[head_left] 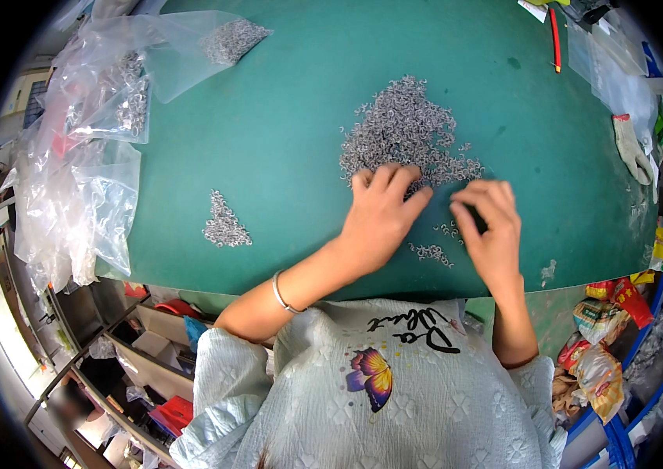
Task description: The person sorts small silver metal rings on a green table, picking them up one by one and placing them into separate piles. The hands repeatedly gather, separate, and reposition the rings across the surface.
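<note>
A large heap of small C-shaped metal rings lies on a green tabletop. My left hand, with a silver bangle at the wrist, rests its spread fingertips on the heap's near edge. To its right, my right hand curls, thumb and index fingertips close together just beside the heap. Whatever may be between those fingertips is too small to make out. Nearer to me, between the hands, sit two loose little clusters of rings, one cluster close to the table's front edge. A separate small pile of rings lies farther left.
Clear plastic bags, some with metal rings inside, cover the table's left side. A red pencil-like stick lies at the far right. By the right edge are a glove and plastic sheets. Colourful packets stand below right, next to blue rails.
</note>
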Motion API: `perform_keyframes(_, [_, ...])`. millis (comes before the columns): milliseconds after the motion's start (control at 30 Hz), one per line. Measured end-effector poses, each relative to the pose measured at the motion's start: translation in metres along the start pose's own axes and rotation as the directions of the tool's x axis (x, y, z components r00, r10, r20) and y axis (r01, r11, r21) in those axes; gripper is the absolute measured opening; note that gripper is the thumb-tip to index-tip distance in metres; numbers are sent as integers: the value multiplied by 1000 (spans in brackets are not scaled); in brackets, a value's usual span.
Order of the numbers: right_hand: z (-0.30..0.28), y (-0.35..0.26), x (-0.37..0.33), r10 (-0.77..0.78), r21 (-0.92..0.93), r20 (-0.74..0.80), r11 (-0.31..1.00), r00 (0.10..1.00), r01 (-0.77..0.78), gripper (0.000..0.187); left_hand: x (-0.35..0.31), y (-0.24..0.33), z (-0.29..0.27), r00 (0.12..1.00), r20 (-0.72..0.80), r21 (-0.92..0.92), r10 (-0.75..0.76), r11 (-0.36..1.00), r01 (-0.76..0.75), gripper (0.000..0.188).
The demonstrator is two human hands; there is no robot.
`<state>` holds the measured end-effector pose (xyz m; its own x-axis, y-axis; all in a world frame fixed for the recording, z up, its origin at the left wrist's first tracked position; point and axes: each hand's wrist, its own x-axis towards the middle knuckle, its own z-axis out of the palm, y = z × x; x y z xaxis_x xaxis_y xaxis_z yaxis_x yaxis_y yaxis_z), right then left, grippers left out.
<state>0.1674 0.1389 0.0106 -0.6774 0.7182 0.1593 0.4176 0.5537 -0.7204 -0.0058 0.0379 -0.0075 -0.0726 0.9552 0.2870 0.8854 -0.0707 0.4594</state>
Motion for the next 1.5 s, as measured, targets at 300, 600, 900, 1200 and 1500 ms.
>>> perform_keyframes(300, [-2,11,7,-151,-225,-18,964,988,143,16,9,-2,-3,998,-54,-73,16,997,-20,29])
perform_keyframes(600, [-18,18,0,-33,-283,-131,959,991,-6,13,10,-8,0,998,-48,48,-51,997,54,26])
perform_keyframes(900, [-13,6,10,-55,-282,-149,959,987,11,17,28,4,18,998,13,-28,54,998,-54,24])
perform_keyframes(1200, [0,8,12,-123,-309,-71,946,990,95,15,16,-12,1,992,-108,38,-66,997,71,22])
perform_keyframes(1500, [12,6,16,-118,-314,-117,946,986,76,15,15,7,3,996,-79,-75,-46,996,41,21])
